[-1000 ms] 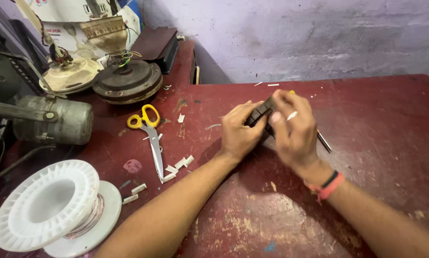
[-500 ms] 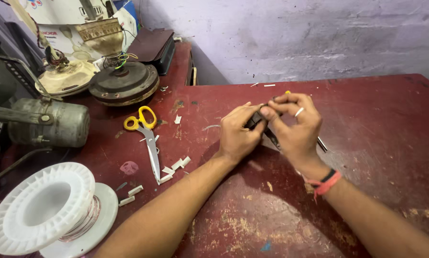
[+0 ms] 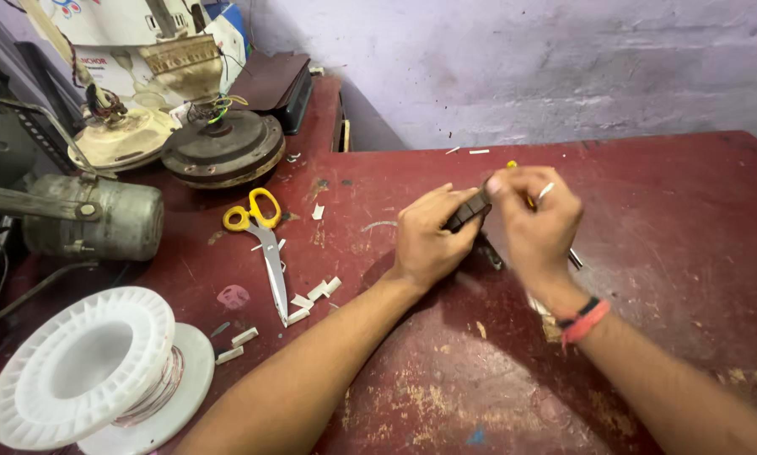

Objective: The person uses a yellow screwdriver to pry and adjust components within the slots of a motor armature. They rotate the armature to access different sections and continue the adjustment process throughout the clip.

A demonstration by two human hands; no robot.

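My left hand (image 3: pixel 429 240) rests on the red table (image 3: pixel 648 253) and grips a small dark block-like part (image 3: pixel 467 212). My right hand (image 3: pixel 534 221) is closed over the far end of that same part, pinching at its top with thumb and forefinger. A thin dark tool (image 3: pixel 573 257) with a yellow tip (image 3: pixel 512 164) passes under the right hand; how it is held is hidden. A red and black band (image 3: pixel 582 318) sits on my right wrist.
Yellow-handled scissors (image 3: pixel 265 240) lie left of my hands among small white strips (image 3: pixel 315 292). A white spool of copper wire (image 3: pixel 100 371) stands at the front left. A grey motor (image 3: pixel 92 219) and dark fan motor parts (image 3: pixel 222 147) sit at the back left.
Both hands have stayed together on the dark part. My right hand has lifted a little and its fingers now pinch the part's far end.
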